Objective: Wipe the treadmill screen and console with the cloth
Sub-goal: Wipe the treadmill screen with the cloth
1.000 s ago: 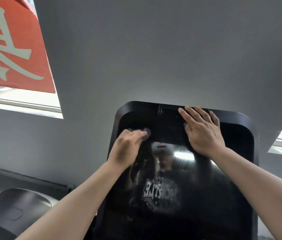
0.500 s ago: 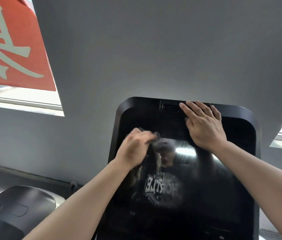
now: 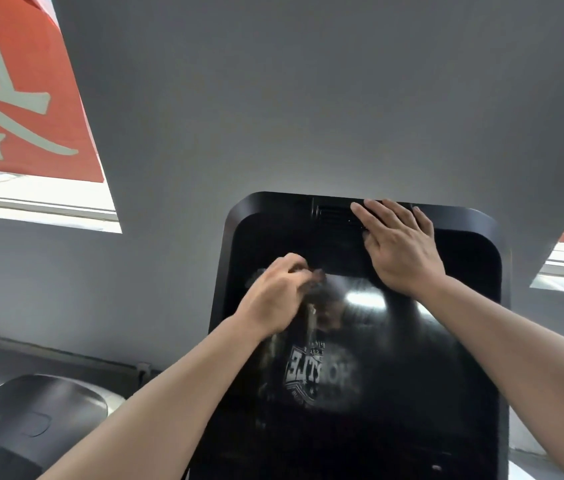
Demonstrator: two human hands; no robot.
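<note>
Single head-worn wide-angle view, facing forward and tilted upward.
Close range: treadmill screen (image 3: pixel 360 341) fills lower centre; grey wall (image 3: pixel 308 98) behind, windows (image 3: pixel 41 199) at both edges.

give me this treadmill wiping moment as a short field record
screen: black glossy panel, upright, shows reflections
left hand: closed on a small dark cloth, pressed to the upper left of the screen
right hand: flat and open on the top of the console, fingers over the vent slots
cloth: mostly hidden in the fist, only an edge shows
wall: plain grey behind the console
windows: red banner at left, a second at far right
</note>
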